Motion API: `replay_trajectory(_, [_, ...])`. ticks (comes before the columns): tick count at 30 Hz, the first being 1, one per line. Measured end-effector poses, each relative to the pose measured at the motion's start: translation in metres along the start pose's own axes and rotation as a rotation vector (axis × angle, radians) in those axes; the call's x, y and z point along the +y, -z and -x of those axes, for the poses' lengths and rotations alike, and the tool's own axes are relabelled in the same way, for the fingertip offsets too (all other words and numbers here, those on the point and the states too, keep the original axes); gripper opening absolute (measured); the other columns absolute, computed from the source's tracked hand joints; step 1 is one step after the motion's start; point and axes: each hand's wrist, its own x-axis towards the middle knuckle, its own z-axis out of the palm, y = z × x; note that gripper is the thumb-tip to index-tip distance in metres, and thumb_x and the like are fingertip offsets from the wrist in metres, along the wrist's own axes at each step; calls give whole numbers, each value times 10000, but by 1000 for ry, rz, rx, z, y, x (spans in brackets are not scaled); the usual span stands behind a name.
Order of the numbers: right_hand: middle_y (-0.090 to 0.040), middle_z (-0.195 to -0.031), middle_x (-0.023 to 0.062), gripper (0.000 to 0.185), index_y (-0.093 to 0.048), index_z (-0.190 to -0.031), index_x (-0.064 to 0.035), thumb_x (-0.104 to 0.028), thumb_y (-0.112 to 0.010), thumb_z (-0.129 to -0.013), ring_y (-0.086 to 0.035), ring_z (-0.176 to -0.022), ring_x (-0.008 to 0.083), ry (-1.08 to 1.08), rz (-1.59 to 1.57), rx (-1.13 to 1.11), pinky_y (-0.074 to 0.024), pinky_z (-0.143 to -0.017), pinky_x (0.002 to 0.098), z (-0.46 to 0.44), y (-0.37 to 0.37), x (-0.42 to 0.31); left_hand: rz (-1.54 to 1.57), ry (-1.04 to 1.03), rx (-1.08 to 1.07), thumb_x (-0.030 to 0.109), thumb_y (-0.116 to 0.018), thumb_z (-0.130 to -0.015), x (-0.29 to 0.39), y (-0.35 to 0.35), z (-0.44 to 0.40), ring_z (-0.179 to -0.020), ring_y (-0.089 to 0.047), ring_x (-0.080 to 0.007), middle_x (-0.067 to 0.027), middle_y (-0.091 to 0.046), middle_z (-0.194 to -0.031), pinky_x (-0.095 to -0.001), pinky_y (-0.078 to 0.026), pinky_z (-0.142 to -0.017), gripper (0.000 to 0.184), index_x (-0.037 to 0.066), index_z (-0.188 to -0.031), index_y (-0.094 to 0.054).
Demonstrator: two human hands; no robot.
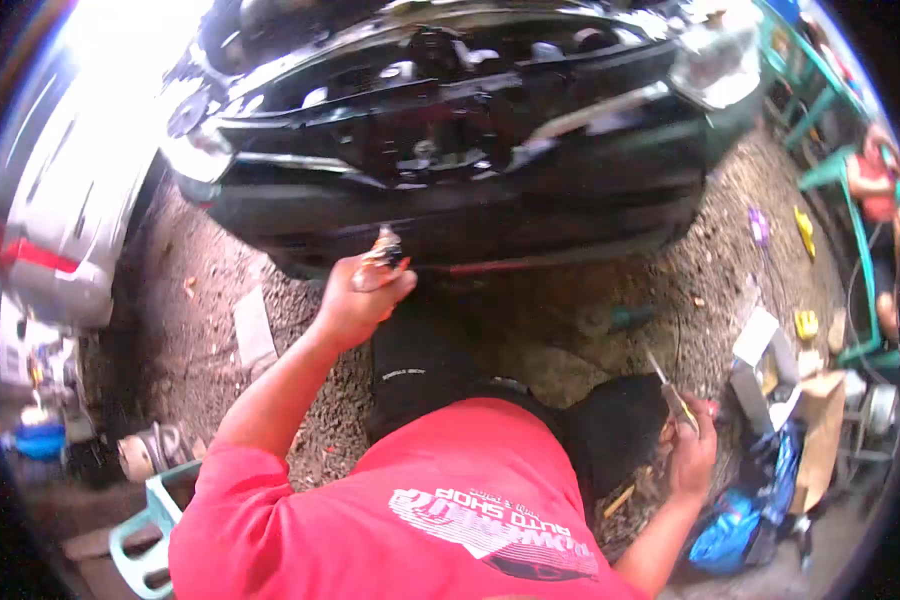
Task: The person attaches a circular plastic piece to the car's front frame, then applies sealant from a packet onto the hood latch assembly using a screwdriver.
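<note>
My left hand (355, 305) is raised in front of the black car bumper (450, 225). It is closed around a small object with orange and black parts (382, 255), too blurred to name, whose pale tip points toward the bumper. Low on the right, my right hand (692, 455) is closed around a screwdriver (678, 405) with a yellowish handle. Its thin shaft points up and to the left, apart from the car. The car's grille area and headlights (715, 70) show above the bumper.
A silver vehicle (70, 200) stands at left. A pale green stool (148, 540) is low left. Cardboard (815, 440) and blue plastic (725, 530) lie at right, with yellow tools (805, 232) on the gravel. A person in red (875, 185) sits far right.
</note>
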Motion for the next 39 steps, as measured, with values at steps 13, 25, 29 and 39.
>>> replay_trajectory(13, [-721,-1036,241,700,-548,-1302,70,-322,-849,-806,-665,-705,240,294,-369,-276,-549,-636,353,-12,-125,-117,217,-317,-198,117,-861,-841,-9,-11,-15,-863,-657,-100,-19,-719,-936,-291,-543,-814,278,45,-1050,-693])
replay_trajectory(25, [-737,-964,188,575,-589,-1247,56,-307,-808,-859,-697,-712,211,352,-221,-399,-566,-650,314,-22,-195,-160,327,-97,-332,138,-878,-817,-18,-13,-1,-664,-574,-76,24,-627,-753,-278,-470,-584,258,89,-800,-626])
replay_trajectory(29, [-740,-967,174,554,-606,-1240,45,-309,-807,-865,-706,-730,195,332,-182,-415,-581,-651,301,-20,-208,-161,162,-361,-222,144,-847,-856,-36,-19,-6,-589,-524,-65,34,-570,-668,-265,-402,-514,251,95,-798,-608])
replay_trajectory(39, [-733,-942,148,524,-616,-1229,43,-314,-795,-890,-702,-728,189,235,-239,-458,-585,-639,295,-20,-226,-151,341,-265,-196,185,-786,-915,-43,-26,2,-540,-504,-80,18,-553,-628,-266,-370,-485,237,71,-813,-605])
